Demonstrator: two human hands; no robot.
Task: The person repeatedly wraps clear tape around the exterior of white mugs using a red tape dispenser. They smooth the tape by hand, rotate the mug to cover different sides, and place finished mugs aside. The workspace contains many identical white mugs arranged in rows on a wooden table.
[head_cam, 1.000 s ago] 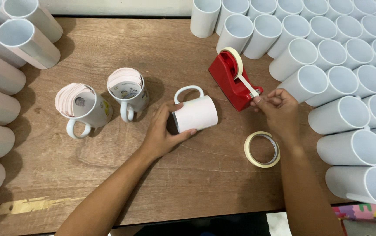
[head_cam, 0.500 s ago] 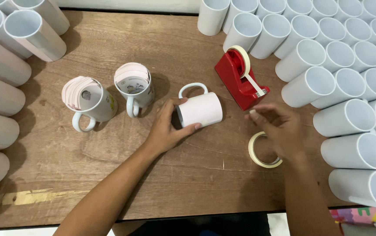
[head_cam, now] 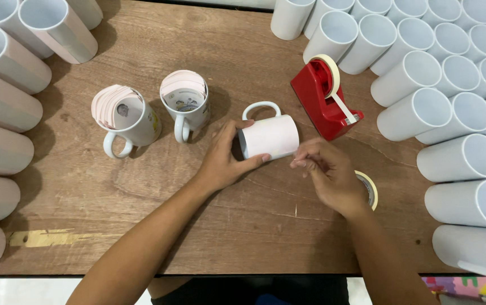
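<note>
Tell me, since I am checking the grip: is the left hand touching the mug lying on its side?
Touching. The head view shows the left hand with its fingers wrapped over the open end of the white mug.

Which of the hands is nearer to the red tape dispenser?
Right. The right hand sits just below the red tape dispenser, fingertips close to its front end. The left hand is farther off to the left, gripping the white mug lying on its side.

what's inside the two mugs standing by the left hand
Each standing mug, the left mug and the right mug, holds rolled paper sheets lining its wall, with a printed picture showing. The mug bottoms are covered.
</note>
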